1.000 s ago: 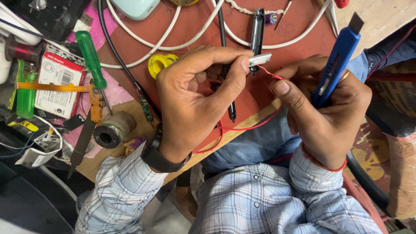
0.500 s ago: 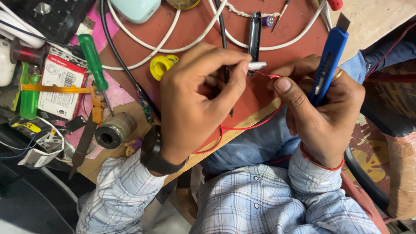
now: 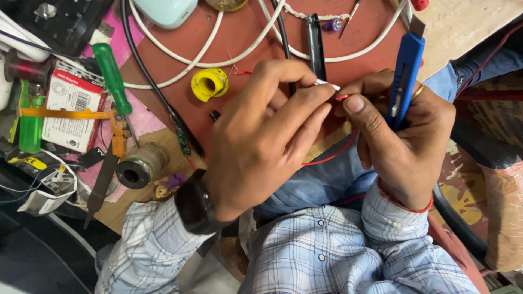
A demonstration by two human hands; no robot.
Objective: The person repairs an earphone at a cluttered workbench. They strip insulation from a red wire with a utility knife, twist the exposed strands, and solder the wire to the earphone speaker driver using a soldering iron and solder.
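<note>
My left hand (image 3: 261,136) pinches a small white piece (image 3: 326,84) between thumb and forefinger, just over the brown work board (image 3: 245,32). My right hand (image 3: 397,141) holds a blue utility knife (image 3: 403,81) upright in its fingers, and its thumb and forefinger pinch the end of a thin red wire (image 3: 327,158). The two sets of fingertips meet at the white piece. The red wire loops down under both hands over my lap. A black watch sits on my left wrist.
A yellow roll (image 3: 210,83), white cable (image 3: 185,65), black cable (image 3: 158,92) and black pen-like tool (image 3: 315,41) lie on the board. Left of it are a green-handled screwdriver (image 3: 111,76), a red-and-white box (image 3: 71,111), a metal cylinder (image 3: 136,169) and orange pliers (image 3: 111,136).
Both hands have stayed together at the white piece. The knife in my right hand has tipped a little more upright, and the view has shifted slightly.
</note>
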